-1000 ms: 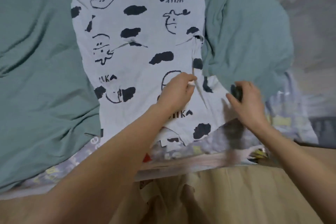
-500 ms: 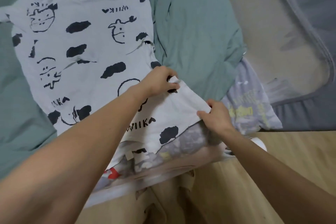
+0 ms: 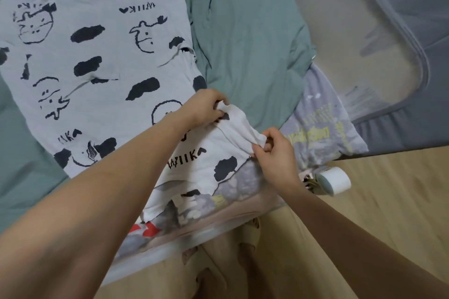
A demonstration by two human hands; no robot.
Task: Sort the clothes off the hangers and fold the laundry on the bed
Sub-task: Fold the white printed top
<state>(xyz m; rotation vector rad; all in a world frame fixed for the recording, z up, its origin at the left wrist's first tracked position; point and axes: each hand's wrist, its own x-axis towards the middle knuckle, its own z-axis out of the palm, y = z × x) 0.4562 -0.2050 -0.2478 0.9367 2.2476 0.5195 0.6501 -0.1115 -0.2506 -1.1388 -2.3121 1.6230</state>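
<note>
My left hand (image 3: 204, 107) pinches the near right edge of the cow-print shirt (image 3: 102, 56), its fingers (image 3: 217, 111) curled tight on a fold of white cloth; my right hand (image 3: 274, 153) grips the same edge a little nearer to me, thumb and fingers closed on the hem corner, so that a short band of fabric runs lifted between the two hands. The rest of the shirt lies spread flat on the bed (image 3: 21, 158), pale with black blotches, scribbled faces and the word WIIKA printed on it; its collar end points away from me, toward the top of the view. Just beside the shirt on its right lies a green garment (image 3: 245, 39), rumpled, its edge touching the shirt's side; nearer to me and further right a lilac printed cloth (image 3: 323, 126) hangs over the bed's edge, with yellow lettering on it. Under the shirt's near hem a patterned sheet (image 3: 194, 211) shows, grey with a red patch. A white cylinder (image 3: 334, 181) sits at the bed's edge just past my right wrist; the wooden floor (image 3: 388, 201) lies beyond it, and a grey mesh panel (image 3: 364, 31) stands at the far right.
</note>
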